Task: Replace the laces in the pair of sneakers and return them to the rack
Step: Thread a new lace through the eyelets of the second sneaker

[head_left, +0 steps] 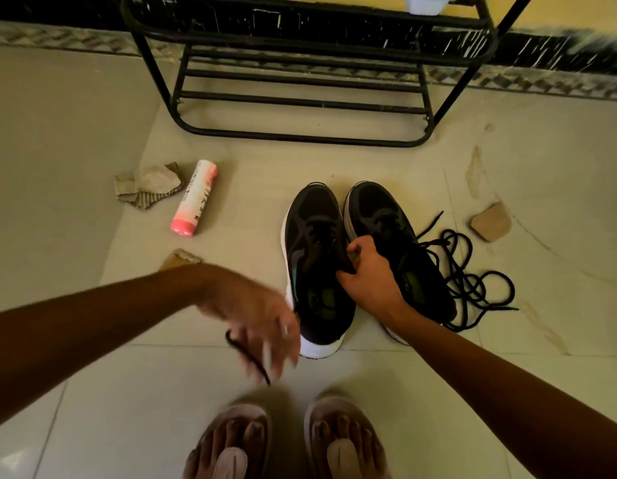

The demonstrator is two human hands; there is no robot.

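Observation:
Two black sneakers with white soles stand side by side on the tiled floor, toes pointing away: the left sneaker (315, 257) and the right sneaker (393, 236). My right hand (367, 274) grips the left sneaker's tongue between the two shoes. My left hand (255, 323) is blurred, low beside the left sneaker's heel, with a black lace end (248, 357) hanging from its fingers. A loose pile of black laces (469, 274) lies on the floor right of the right sneaker. The black metal shoe rack (300, 98) stands behind the shoes.
A pink spray can (195, 198) lies on the floor at left, next to crumpled brown paper (148, 184). Another paper scrap (492, 221) lies at right, one more (179, 259) near my left forearm. My sandalled feet (286, 440) are at the bottom edge.

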